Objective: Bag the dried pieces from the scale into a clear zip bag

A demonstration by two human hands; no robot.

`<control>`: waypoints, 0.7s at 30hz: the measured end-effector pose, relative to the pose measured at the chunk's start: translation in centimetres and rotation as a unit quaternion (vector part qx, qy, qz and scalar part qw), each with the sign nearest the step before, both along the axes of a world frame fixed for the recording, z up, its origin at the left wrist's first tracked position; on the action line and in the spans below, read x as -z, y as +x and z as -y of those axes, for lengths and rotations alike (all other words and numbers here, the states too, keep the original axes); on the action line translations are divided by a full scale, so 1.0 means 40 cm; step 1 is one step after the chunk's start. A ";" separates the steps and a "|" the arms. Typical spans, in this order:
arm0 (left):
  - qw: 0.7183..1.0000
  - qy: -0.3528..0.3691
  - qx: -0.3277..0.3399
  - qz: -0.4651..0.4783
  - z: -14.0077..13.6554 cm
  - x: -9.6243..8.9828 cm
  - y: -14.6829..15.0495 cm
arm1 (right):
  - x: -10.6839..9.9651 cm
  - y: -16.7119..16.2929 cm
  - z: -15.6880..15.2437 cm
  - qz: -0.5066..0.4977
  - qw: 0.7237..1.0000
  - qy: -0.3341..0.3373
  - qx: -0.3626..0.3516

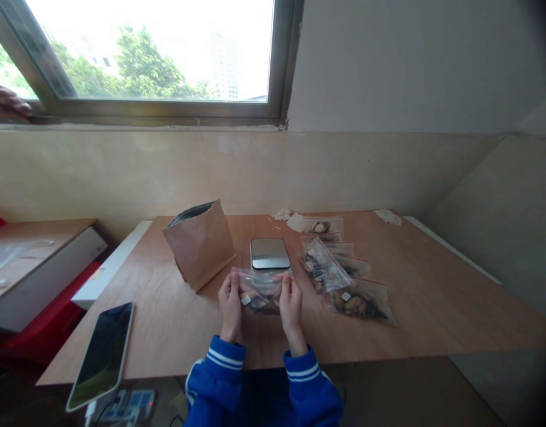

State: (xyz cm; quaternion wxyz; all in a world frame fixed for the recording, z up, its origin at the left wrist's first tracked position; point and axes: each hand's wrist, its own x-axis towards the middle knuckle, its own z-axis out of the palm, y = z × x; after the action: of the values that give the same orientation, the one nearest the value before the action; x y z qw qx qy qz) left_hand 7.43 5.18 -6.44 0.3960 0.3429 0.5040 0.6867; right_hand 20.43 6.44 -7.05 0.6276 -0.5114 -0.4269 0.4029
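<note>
A clear zip bag with dark and brown dried pieces and a small white packet inside hangs between my hands, just above the table's near side. My left hand pinches its upper left corner. At the upper right corner, my right hand is closed on the red-edged top strip. Right behind the bag lies a flat scale-like device with a silvery top. An upright brown paper pouch, open at its top, stands to the left. Several similar filled zip bags lie overlapping on the right.
A tablet lies at the table's left front edge, jutting over it. Below it is a power strip. Crumpled white scraps lie along the back. Another person's hand rests by the window at far left.
</note>
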 end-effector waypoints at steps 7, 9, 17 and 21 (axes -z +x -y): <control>0.999 -0.003 -0.001 -0.052 -0.012 0.042 0.001 | 0.024 0.025 -0.016 -0.006 0.998 -0.039 -0.046; 0.998 -0.006 -0.011 -0.063 -0.014 0.049 -0.003 | 0.034 0.042 -0.019 -0.008 0.997 -0.039 -0.067; 0.998 -0.013 -0.064 0.004 -0.024 0.071 -0.009 | 0.085 0.090 -0.032 0.014 0.996 -0.018 -0.082; 0.994 -0.040 -0.092 0.049 -0.026 0.079 -0.011 | 0.104 0.098 -0.037 -0.015 0.998 -0.031 -0.046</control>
State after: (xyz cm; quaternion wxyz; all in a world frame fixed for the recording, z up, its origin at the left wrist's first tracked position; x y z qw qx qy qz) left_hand 6.98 6.23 -9.61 0.3693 0.2448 0.5403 0.7154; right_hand 24.36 7.93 -11.20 0.5984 -0.5043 -0.4277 0.4524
